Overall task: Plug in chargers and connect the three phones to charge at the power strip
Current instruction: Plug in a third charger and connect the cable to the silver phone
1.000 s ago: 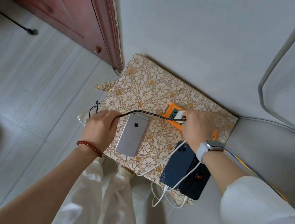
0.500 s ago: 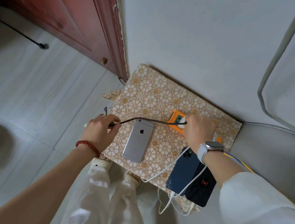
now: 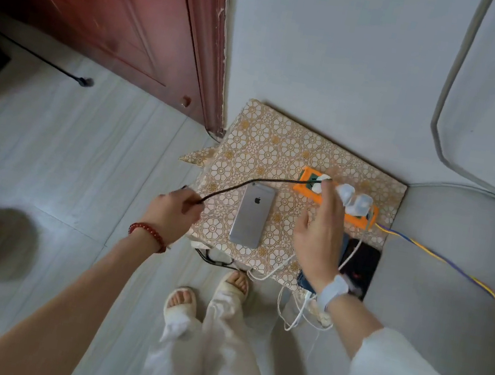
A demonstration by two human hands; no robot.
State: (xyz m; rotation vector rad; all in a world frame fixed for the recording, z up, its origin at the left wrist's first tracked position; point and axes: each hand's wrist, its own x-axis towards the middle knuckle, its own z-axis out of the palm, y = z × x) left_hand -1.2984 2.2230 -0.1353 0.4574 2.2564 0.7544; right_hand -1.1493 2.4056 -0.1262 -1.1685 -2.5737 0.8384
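The left hand (image 3: 174, 213) is closed around the free end of a dark braided cable (image 3: 250, 184), which runs taut to a white charger (image 3: 318, 184) plugged into the orange power strip (image 3: 304, 182) on the patterned tablecloth (image 3: 266, 148). The right hand (image 3: 319, 232) hovers above the strip with fingers spread, holding nothing, one fingertip near that charger. A silver phone (image 3: 251, 217) lies face down between the hands. A dark blue phone (image 3: 303, 283) and a black phone (image 3: 364, 265) lie at the table's near right edge, white cables (image 3: 294, 313) trailing past them.
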